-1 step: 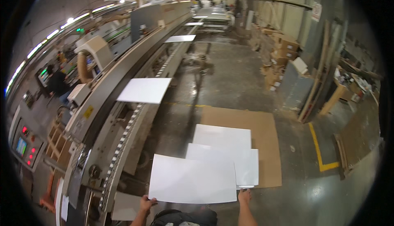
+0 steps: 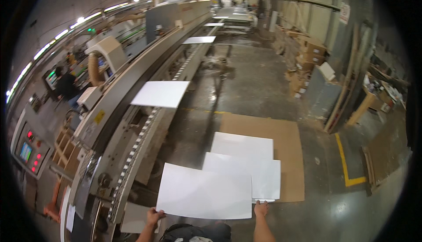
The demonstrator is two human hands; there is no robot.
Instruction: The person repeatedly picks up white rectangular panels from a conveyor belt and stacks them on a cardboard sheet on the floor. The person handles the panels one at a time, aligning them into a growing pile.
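A white rectangular panel [image 2: 204,191] is held low in front of me, tilted a little and overlapping a stack of white panels [image 2: 266,180]. My left hand [image 2: 154,216] is closed on its near left corner. My right hand [image 2: 261,208] is closed at its right edge near the front corner, close to the stack's near edge; the fingertips are partly hidden. The stacked panels lie unevenly over one another on a brown cardboard sheet [image 2: 290,163] on the floor.
To my left runs a long machine [image 2: 145,61] with a chain conveyor [image 2: 136,147]; another white panel [image 2: 160,94] lies across it, with more farther along. A control panel [image 2: 28,152] stands far left, and a person [image 2: 67,86] is beyond. Cardboard boxes [image 2: 310,53] line the right.
The view has shifted slightly, so the surroundings sit a little farther right. The held panel and my left hand have moved slightly left relative to the stack.
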